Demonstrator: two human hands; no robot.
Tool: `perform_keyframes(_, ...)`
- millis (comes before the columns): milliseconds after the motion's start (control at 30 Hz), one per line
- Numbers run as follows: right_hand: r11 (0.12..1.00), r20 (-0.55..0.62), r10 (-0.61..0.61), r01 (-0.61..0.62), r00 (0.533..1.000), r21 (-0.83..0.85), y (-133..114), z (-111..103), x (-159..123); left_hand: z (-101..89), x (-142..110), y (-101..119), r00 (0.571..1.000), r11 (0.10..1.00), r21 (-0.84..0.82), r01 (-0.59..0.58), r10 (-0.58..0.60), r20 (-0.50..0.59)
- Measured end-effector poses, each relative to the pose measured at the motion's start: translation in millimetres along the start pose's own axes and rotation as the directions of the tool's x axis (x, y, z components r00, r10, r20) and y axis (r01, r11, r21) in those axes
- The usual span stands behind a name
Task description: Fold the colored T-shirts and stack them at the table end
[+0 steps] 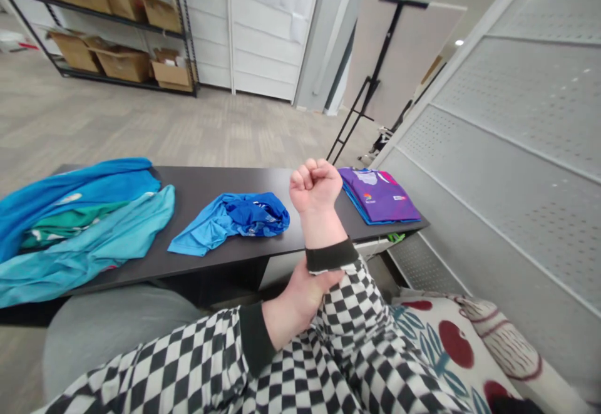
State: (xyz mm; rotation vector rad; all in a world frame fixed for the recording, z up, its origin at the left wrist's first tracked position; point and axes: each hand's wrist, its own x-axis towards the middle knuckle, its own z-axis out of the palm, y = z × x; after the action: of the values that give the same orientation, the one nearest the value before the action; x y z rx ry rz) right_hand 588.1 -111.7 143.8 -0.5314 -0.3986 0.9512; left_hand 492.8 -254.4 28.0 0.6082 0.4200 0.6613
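My right hand (pixel 317 186) is raised over the table in a fist, palm side toward me, with nothing showing in it. Wrapped around the right sleeve (pixel 350 295) just below its dark cuff is my left hand (pixel 301 294). A crumpled blue garment (pixel 235 217) lies on the dark table (pixel 206 179), left of my fist. Beyond my fist to the right rests a folded purple garment (pixel 382 198) on top of blue fabric. On the table's left side, blue, green and turquoise garments (pixel 94 220) are heaped loosely.
A patterned cushion or cloth (pixel 441 339) with red and blue shapes lies at my lower right. The perforated grey panel (pixel 516 151) borders the right side. Past the table stand a black metal stand (pixel 370 85) and a shelf rack holding cardboard boxes (pixel 122 63).
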Motion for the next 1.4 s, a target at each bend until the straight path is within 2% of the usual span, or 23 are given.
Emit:
perform_keyframes(133,0.990,-0.022,0.115,-0.117,0.993,-0.077,24.2,-8.6,-9.1,-8.4,9.3,7.0,0.988,0.995,-0.102,-0.004,-0.012,-0.151)
perform_keyframes(267,0.961,0.023,0.238,-0.232,0.971,-0.153,36.1,-19.1,-21.9,-16.5,26.6,24.5,0.984,0.987,-0.122,-0.103,0.083,-0.156)
perform_keyframes(367,0.939,0.045,0.294,-0.279,0.955,-0.202,36.7,-24.0,-22.9,-25.1,36.1,33.9,0.969,0.979,0.003,-0.202,0.201,-0.146)
perform_keyframes(433,0.940,0.040,0.275,-0.260,0.961,-0.223,32.7,-25.7,-18.7,-33.2,38.0,37.3,0.958,0.951,0.182,-0.251,0.271,-0.094)
perform_keyframes(500,0.940,0.025,0.248,-0.234,0.968,-0.247,27.0,-27.3,-13.1,-41.2,35.9,41.2,0.946,0.866,0.407,-0.292,0.323,-0.009)
perform_keyframes(567,0.938,0.017,0.230,-0.217,0.973,-0.269,22.4,-29.7,-8.5,-46.6,30.7,47.2,0.931,0.715,0.614,-0.333,0.355,0.091)
perform_keyframes(633,0.934,0.014,0.221,-0.208,0.975,-0.290,21.0,-33.2,-6.5,-48.9,24.5,54.4,0.914,0.565,0.733,-0.380,0.351,0.204)
perform_keyframes(700,0.928,0.006,0.212,-0.199,0.977,-0.315,23.4,-37.6,-6.8,-49.5,19.4,60.4,0.903,0.485,0.765,-0.423,0.299,0.310)
perform_keyframes(767,0.919,0.002,0.209,-0.196,0.978,-0.342,28.1,-42.4,-8.5,-50.9,16.3,62.9,0.897,0.484,0.755,-0.442,0.248,0.366)
perform_keyframes(933,0.883,0.000,0.240,-0.218,0.971,-0.415,40.6,-50.8,-13.9,-58.9,14.5,60.3,0.908,0.508,0.757,-0.412,0.153,0.391)
perform_keyframes(1033,0.828,-0.017,0.311,-0.279,0.950,-0.486,46.7,-53.4,-16.5,-62.1,17.6,63.4,0.932,0.612,0.708,-0.353,0.165,0.322)
perform_keyframes(1133,0.737,-0.049,0.373,-0.328,0.926,-0.591,53.5,-58.0,-18.1,-66.0,23.6,71.6,0.957,0.758,0.584,-0.290,0.232,0.173)
perform_keyframes(1200,0.638,-0.051,0.370,-0.293,0.928,-0.712,57.9,-63.6,-18.2,-69.8,26.6,76.2,0.953,0.767,0.571,-0.292,0.287,0.102)
perform_keyframes(1233,0.573,-0.024,0.357,-0.239,0.934,-0.784,59.7,-67.2,-17.8,-71.5,27.1,77.6,0.940,0.731,0.605,-0.316,0.329,0.094)
perform_keyframes(1300,0.402,0.094,0.338,-0.053,0.937,-0.914,61.9,-74.9,-16.3,-73.6,26.2,78.4,0.899,0.588,0.712,-0.382,0.416,0.139)
perform_keyframes(1333,0.294,0.169,0.347,0.064,0.923,-0.954,62.3,-78.7,-15.1,-73.6,25.1,78.2,0.874,0.507,0.756,-0.414,0.454,0.174)
perform_keyframes(1400,0.064,0.281,0.428,0.281,0.859,-0.957,61.6,-84.9,-12.4,-71.9,22.8,77.7,0.835,0.389,0.803,-0.452,0.500,0.228)
